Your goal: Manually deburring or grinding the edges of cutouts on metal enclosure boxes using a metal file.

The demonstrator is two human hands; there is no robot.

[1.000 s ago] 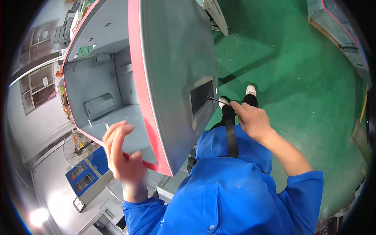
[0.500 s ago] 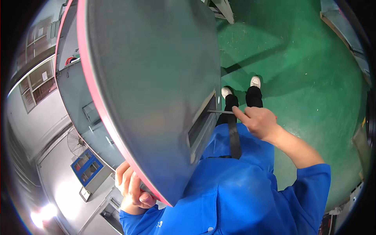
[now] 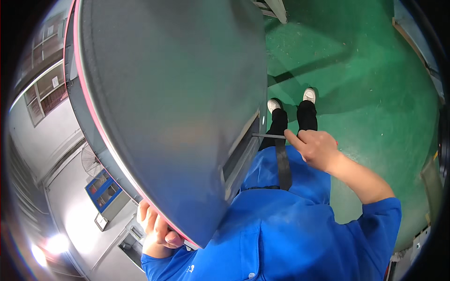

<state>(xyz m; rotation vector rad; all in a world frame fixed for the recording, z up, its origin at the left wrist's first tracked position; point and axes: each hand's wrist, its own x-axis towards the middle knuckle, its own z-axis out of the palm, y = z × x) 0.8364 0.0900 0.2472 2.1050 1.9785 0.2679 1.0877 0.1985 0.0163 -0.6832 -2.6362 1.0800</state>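
A large, smooth grey metal panel [image 3: 178, 84] with a pink-red rim stands upright before me, its lower end close to my chest. My left hand [image 3: 156, 229] has its fingers wrapped round the rim near that end. Toward the right side of the panel is a long rectangular slot [image 3: 241, 147]. My right hand [image 3: 317, 147] is closed on a tool with a thin metal shaft [image 3: 269, 136], index finger stretched along it. The shaft's tip reaches into the slot. A bit of red shows behind the fist; the rest of the handle is hidden by it.
Green floor [image 3: 356, 93] lies to the right, with my white shoes [image 3: 309, 95] on it. A pale stand leg [image 3: 277, 10] is at the top. Beyond the panel at left are a fan [image 3: 91, 159], a blue-framed cabinet [image 3: 103, 191] and windows.
The panel's rim has shifted left in view and looks narrower, and less of the grey surface behind it shows. My right hand and the tool sit slightly farther right; both grips are unchanged.
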